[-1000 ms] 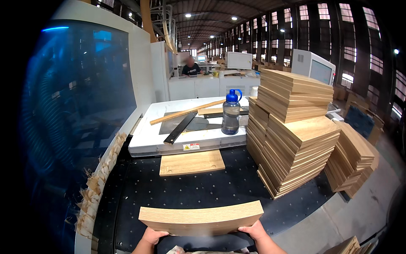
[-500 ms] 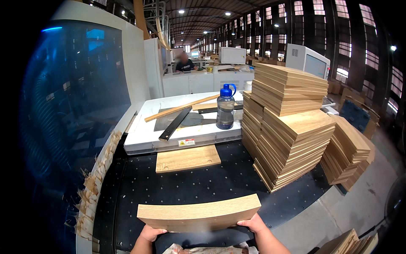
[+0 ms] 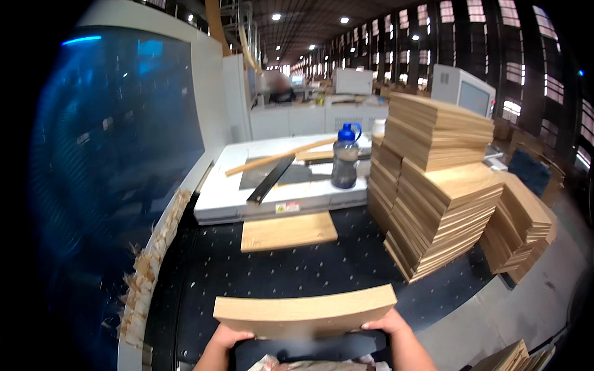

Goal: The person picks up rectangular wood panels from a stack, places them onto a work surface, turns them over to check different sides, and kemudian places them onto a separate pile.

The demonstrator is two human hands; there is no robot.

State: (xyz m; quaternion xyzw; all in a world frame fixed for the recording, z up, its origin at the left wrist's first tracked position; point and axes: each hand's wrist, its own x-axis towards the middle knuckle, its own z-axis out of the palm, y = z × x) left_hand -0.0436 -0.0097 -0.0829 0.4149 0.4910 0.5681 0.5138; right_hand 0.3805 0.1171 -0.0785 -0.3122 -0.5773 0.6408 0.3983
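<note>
One blue-lidded bottle is taken as the landmark. Nearer than the bottle, and slightly to its left, one thick wooden piece is grasped at its two ends: the left end by the left hand, the right end by the right hand, thumbs laid against the near face. Whether the black table under it is touched cannot be told. Between the piece and the bottle, one flat board is laid on the table. The bottle is stood on one white machine top, whose front, left of the bottle, is marked with one label in yellow and red; its writing is blurred. Left of the bottle, one long wooden strip and one black bar are laid. Right of it, one tall pile is stacked, with one lower pile beyond, their boards too blurred to be counted.
</note>
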